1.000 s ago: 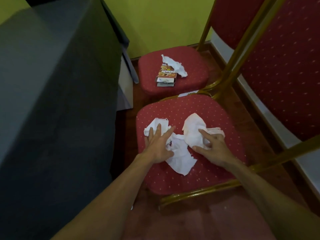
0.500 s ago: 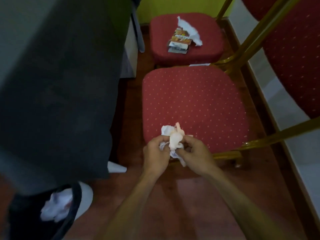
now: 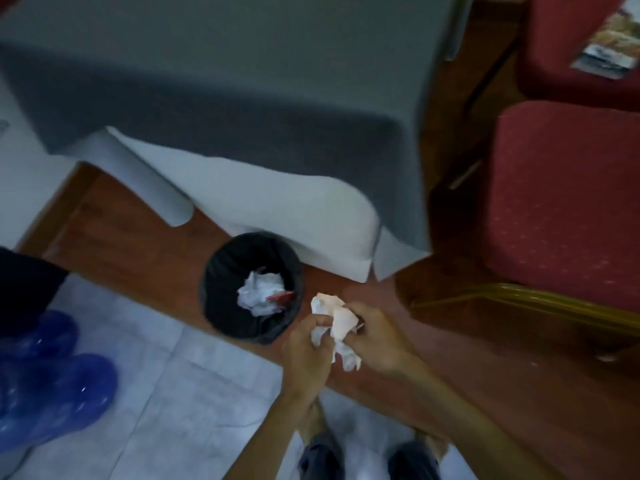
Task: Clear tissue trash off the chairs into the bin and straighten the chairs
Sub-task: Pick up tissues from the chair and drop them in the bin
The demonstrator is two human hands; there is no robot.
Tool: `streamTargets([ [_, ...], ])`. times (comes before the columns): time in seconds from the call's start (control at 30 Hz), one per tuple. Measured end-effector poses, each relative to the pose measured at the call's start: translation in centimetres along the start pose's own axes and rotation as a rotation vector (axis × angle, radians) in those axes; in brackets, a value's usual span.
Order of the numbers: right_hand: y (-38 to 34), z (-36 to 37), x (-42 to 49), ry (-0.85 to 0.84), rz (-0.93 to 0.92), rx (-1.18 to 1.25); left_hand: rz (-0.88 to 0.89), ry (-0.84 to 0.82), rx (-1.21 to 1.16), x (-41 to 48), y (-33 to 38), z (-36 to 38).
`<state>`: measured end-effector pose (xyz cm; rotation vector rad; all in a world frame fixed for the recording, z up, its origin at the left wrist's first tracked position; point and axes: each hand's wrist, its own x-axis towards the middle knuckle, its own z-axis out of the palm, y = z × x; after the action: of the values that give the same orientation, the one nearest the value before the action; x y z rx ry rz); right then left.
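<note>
near edge: two dark shoes (image 3: pixel 322 459) on a pale floor sheet (image 3: pixel 173 393). near left: a pair of blue shoe covers (image 3: pixel 52 382) on the same sheet.

both forearms reach forward. left hand (image 3: pixel 306 348) and right hand (image 3: pixel 377 341) meet at centre. fingers of each are curled round one crumpled tissue wad (image 3: pixel 334 318), white with a pinkish patch. the wad is held in the air between them, just right of the bin (image 3: pixel 221 306), not over its mouth.

bin: round, black liner, stands on the wood floor (image 3: pixel 138 244) at the sheet's edge. inside: white tissue (image 3: pixel 261 292) and a red scrap (image 3: pixel 282 296).

beyond the bin: table under a grey cloth (image 3: pixel 242 81), white cloth (image 3: pixel 277 209) hanging beneath it.

right: near red chair (image 3: pixel 568 202), gold frame. behind it: far chair (image 3: pixel 554 64) with a printed packet (image 3: pixel 606 46) on the seat, blurred.
</note>
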<state>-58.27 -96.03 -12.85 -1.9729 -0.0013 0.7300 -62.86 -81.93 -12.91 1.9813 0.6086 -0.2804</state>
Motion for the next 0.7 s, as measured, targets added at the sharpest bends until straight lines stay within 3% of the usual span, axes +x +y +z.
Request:
streamTargets([
  [0.13, -2.7, 7.3, 4.9, -0.036, -0.026, -0.068, -0.045, 0.094, 0.004, 3.1, -3.3, -6.6],
  [0.27, -4.7, 11.7, 9.6, -0.057, 0.021, -0.192, -0.094, 0.013, 0.067, 7.0, -5.3, -10.4],
  [0.4, -5.2, 13.6, 13.5, -0.057, 0.105, -0.214, -0.077, -0.066, 0.146, 10.6, -6.4, -11.9],
  [0.7, -5.0, 14.4, 14.7, -0.233, 0.160, -0.279, -0.113, -0.190, 0.332, 13.4, -6.3, -13.9],
])
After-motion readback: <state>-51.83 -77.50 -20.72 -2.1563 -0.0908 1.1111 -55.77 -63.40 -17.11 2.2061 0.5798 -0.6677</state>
